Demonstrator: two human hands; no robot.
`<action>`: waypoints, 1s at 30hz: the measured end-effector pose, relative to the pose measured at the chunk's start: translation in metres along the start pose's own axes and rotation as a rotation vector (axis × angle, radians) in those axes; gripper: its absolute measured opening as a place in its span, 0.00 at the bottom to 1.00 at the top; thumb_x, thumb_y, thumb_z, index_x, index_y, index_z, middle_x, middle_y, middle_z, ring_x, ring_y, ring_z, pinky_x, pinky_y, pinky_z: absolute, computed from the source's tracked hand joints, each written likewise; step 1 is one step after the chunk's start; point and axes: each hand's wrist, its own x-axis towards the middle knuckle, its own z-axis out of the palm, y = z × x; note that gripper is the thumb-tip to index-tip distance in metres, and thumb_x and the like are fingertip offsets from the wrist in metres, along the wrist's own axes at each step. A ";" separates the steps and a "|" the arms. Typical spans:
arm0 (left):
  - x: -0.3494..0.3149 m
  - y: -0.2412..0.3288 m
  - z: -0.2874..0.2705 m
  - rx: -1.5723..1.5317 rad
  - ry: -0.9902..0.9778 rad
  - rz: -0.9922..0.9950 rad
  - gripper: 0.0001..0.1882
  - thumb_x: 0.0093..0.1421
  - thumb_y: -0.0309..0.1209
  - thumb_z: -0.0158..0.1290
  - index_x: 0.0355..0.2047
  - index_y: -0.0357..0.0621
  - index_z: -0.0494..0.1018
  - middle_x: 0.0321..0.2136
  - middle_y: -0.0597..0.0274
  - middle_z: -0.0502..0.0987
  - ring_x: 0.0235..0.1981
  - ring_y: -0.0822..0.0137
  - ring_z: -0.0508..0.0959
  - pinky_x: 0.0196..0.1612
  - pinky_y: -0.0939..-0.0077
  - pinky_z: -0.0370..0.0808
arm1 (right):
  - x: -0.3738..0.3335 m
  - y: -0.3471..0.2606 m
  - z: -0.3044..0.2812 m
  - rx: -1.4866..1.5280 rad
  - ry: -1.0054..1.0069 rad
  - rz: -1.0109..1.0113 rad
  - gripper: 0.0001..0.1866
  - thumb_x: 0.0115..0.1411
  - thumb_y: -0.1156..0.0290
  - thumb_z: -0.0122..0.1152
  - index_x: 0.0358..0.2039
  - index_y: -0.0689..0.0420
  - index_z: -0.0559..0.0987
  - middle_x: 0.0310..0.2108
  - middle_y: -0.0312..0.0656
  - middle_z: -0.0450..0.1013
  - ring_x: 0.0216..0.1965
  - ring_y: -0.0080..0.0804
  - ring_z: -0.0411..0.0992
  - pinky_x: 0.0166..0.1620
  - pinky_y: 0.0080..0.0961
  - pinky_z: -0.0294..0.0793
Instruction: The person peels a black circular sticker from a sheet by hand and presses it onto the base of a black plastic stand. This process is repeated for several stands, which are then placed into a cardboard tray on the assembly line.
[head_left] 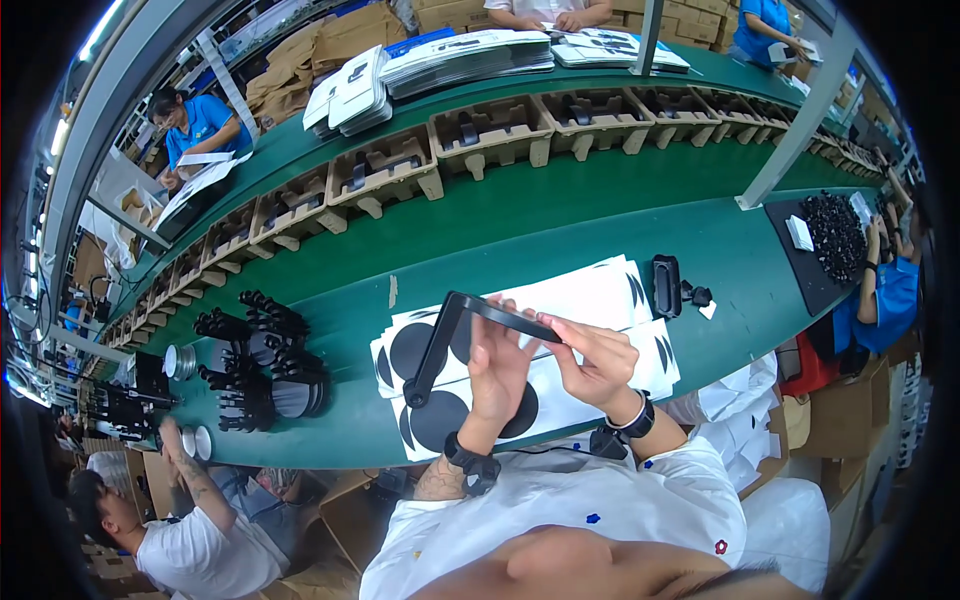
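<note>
In front of me, above the bench, I hold a black jointed stand (pixel 437 350), its slim arm slanting down to the left from a flat plate seen nearly edge-on. My left hand (pixel 500 370) supports the plate from behind, with its fingertips partly hidden by it. At the plate's right end, the thumb and fingers of my right hand (pixel 598 365) pinch the edge. Beneath both hands lie white sheets (pixel 590 295) with large black discs (pixel 437 420) on them.
To the left stand several clustered black stands (pixel 265 360). A black open case (pixel 666 285) lies right of the sheets. Beyond, cardboard trays (pixel 490 130) line a green conveyor. A mat with a heap of small black parts (pixel 835 235) is far right. Co-workers sit on both sides.
</note>
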 end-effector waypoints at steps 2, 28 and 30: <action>-0.006 -0.006 0.002 -0.082 0.003 -0.118 0.37 0.57 0.49 0.50 0.60 0.44 0.53 0.56 0.59 0.60 0.59 0.60 0.60 0.60 0.59 0.57 | -0.001 0.002 0.006 0.066 0.022 0.039 0.15 0.47 0.84 0.61 0.39 0.64 0.80 0.34 0.49 0.78 0.30 0.37 0.79 0.31 0.23 0.79; -0.090 0.215 -0.153 1.368 1.120 0.829 0.31 0.55 0.21 0.56 0.57 0.36 0.57 0.46 0.46 0.72 0.36 0.58 0.79 0.42 0.72 0.76 | 0.190 0.321 0.073 -0.883 -0.118 0.400 0.12 0.48 0.75 0.60 0.36 0.62 0.80 0.30 0.57 0.75 0.36 0.54 0.74 0.40 0.43 0.75; -0.099 0.217 -0.173 1.442 1.142 0.734 0.31 0.53 0.22 0.58 0.56 0.36 0.58 0.47 0.46 0.72 0.39 0.57 0.78 0.44 0.70 0.75 | 0.177 0.324 0.080 -0.880 -0.265 0.479 0.12 0.49 0.73 0.61 0.36 0.61 0.80 0.34 0.57 0.75 0.40 0.56 0.72 0.44 0.43 0.73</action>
